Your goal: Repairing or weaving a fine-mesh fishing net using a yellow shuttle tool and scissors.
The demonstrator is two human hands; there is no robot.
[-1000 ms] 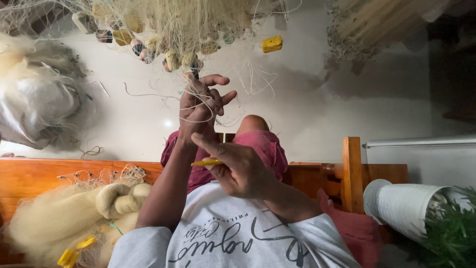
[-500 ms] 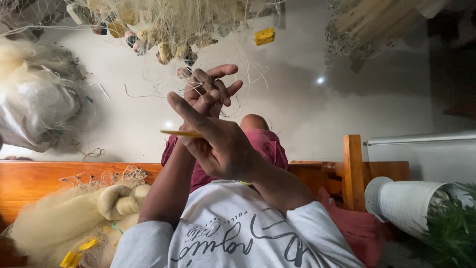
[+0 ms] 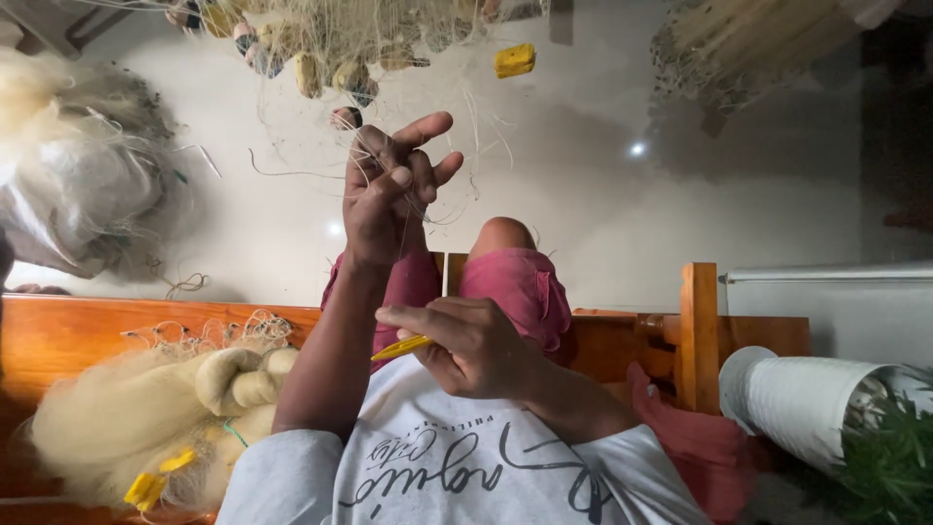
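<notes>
Mid-repair, by my reading: left hand pinches strands of the hanging fishing net between raised fingers, right hand is clenched on a yellow netting needle held below, much bundled net untouched.

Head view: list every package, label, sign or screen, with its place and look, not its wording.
Printed shirt: bottom centre, pale grey with dark script lettering.
White wrapped roll: lower right beside the green plant, cylindrical, no print legible.
No signs or screens.
</notes>
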